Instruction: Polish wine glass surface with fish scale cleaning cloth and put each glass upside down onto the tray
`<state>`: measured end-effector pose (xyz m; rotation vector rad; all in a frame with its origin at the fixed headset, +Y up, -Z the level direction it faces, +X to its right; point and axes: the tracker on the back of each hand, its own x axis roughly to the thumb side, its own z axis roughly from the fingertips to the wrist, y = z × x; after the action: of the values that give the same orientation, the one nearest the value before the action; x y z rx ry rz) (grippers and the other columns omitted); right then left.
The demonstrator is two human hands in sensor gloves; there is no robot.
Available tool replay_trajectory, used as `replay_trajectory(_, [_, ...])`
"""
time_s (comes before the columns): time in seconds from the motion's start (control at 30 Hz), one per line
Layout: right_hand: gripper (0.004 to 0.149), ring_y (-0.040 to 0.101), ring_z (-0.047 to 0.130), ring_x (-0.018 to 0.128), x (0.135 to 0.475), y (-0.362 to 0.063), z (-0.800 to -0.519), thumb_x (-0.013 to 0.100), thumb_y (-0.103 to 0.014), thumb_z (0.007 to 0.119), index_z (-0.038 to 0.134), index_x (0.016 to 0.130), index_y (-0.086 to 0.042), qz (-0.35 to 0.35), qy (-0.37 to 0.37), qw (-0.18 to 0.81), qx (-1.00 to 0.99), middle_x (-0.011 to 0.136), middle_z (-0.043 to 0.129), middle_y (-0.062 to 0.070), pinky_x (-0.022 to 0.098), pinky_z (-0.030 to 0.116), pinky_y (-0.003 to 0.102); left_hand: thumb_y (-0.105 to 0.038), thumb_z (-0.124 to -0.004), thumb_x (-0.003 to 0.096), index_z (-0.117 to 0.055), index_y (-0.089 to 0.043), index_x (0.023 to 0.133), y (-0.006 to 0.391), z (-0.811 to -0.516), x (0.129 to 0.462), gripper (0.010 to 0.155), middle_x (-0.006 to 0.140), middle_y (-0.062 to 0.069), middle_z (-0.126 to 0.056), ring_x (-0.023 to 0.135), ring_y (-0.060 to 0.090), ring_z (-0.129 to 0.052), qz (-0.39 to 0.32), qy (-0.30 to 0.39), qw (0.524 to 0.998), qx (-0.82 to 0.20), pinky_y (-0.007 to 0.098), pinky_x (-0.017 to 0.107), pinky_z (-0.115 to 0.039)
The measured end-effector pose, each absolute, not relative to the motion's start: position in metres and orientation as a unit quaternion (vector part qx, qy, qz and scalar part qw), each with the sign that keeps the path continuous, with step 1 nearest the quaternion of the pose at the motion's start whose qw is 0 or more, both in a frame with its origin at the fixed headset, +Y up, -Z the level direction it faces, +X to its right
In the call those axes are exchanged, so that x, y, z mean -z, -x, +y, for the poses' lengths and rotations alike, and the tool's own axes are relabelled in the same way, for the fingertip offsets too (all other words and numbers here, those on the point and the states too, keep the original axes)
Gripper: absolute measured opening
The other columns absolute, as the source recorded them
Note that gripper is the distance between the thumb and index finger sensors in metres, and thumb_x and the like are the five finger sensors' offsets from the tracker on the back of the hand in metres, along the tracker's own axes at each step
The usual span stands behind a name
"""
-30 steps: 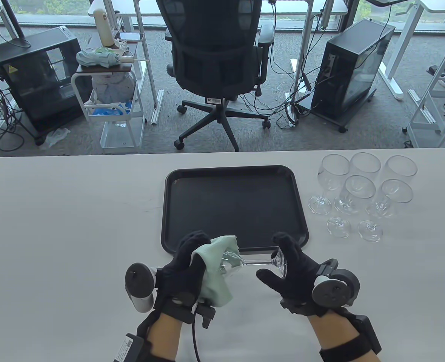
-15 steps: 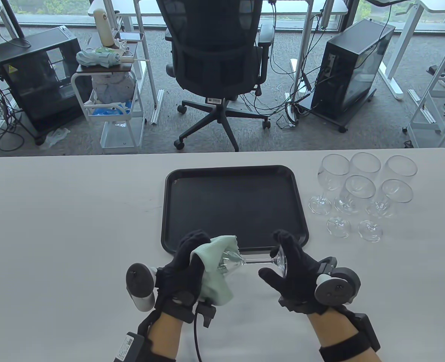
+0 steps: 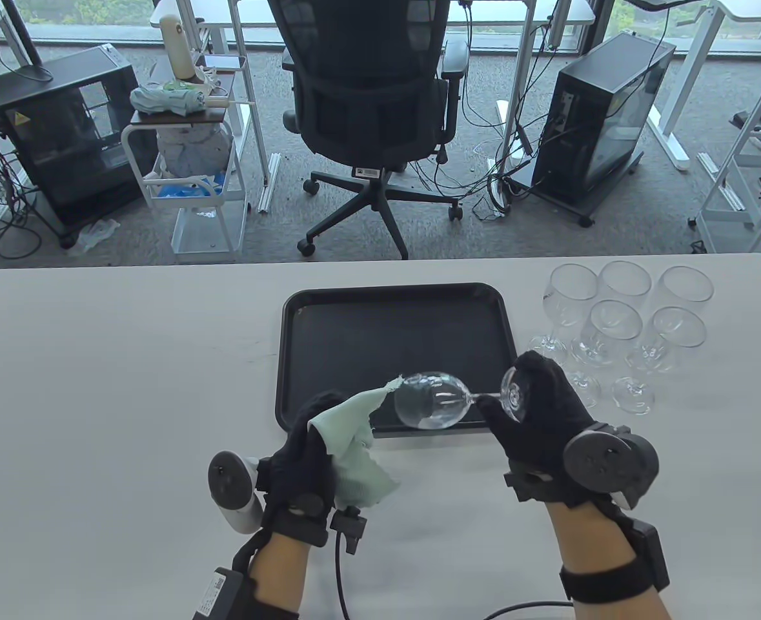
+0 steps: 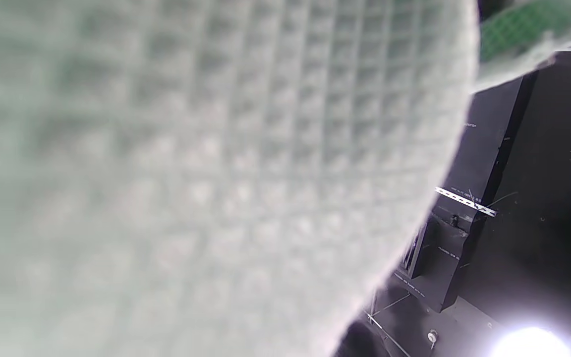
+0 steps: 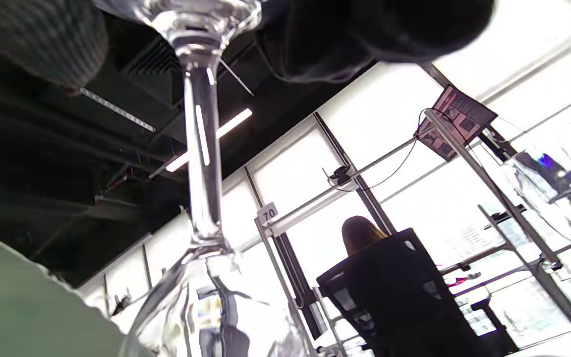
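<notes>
My right hand (image 3: pixel 525 403) grips the foot of a clear wine glass (image 3: pixel 432 400), which lies sideways in the air over the black tray's (image 3: pixel 393 310) near edge, its bowl pointing left. The right wrist view looks along the glass's stem (image 5: pixel 200 163) to the bowl. My left hand (image 3: pixel 312 445) holds the pale green cleaning cloth (image 3: pixel 351 445). A corner of the cloth reaches up to the bowl's rim. That cloth (image 4: pixel 191 178) fills most of the left wrist view and hides the fingers there. Nothing stands on the tray.
Several clear wine glasses (image 3: pixel 619 323) stand upright in a cluster on the white table (image 3: pixel 109 361), right of the tray. An office chair (image 3: pixel 374 97) and computer cases stand on the floor beyond the far edge.
My right hand has lifted the glass up and to the right, pulling the bowl out of the cloth. The left hand has dropped back slightly with the cloth.
</notes>
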<state>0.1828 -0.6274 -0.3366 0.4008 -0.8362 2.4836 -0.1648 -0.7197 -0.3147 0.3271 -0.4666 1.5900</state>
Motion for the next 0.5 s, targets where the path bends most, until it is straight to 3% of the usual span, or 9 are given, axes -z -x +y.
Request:
replay_trajectory(0.1, [0.081, 0.024, 0.085, 0.059, 0.385, -0.149, -0.62, 0.048, -0.074, 0.08, 0.034, 0.101, -0.034, -0.29, -0.144, 0.103, -0.94, 0.1, 0.059, 0.014, 0.035, 0.084, 0.035, -0.06, -0.06, 0.0556, -0.065, -0.031, 0.102, 0.166, -0.72, 0.314, 0.055, 0.11, 0.006, -0.062, 0.096, 0.037, -0.074, -0.202, -0.147, 0.665, -0.703, 0.061, 0.06, -0.079])
replay_trajectory(0.23, [0.08, 0.025, 0.084, 0.062, 0.442, -0.131, -0.624, 0.048, -0.073, 0.081, 0.035, 0.1, -0.033, -0.245, -0.08, 0.02, -0.966, 0.101, 0.056, 0.015, 0.037, 0.084, 0.037, -0.059, -0.06, 0.0557, -0.065, -0.031, 0.102, 0.166, -0.719, 0.314, 0.055, 0.11, 0.006, -0.062, 0.096, 0.037, -0.074, -0.2, -0.147, 0.664, -0.705, 0.061, 0.06, -0.079])
replay_trajectory(0.37, [0.079, 0.026, 0.083, 0.063, 0.482, -0.131, -0.634, 0.047, -0.072, 0.081, 0.037, 0.099, -0.032, -0.21, -0.012, 0.024, -0.977, 0.101, 0.055, 0.016, 0.039, 0.083, 0.038, -0.059, -0.06, 0.0558, -0.065, -0.031, 0.102, 0.168, -0.719, 0.316, 0.055, 0.11, 0.006, -0.062, 0.096, 0.037, -0.073, -0.199, -0.146, 0.661, -0.708, 0.062, 0.06, -0.078])
replay_trajectory(0.5, [0.078, 0.026, 0.084, 0.063, 0.502, -0.128, -0.642, 0.047, -0.072, 0.081, 0.037, 0.098, -0.032, -0.202, 0.007, 0.03, -0.979, 0.101, 0.055, 0.016, 0.039, 0.083, 0.038, -0.059, -0.06, 0.0558, -0.064, -0.031, 0.102, 0.169, -0.719, 0.316, 0.055, 0.11, 0.006, -0.062, 0.096, 0.037, -0.073, -0.198, -0.146, 0.66, -0.71, 0.062, 0.06, -0.078])
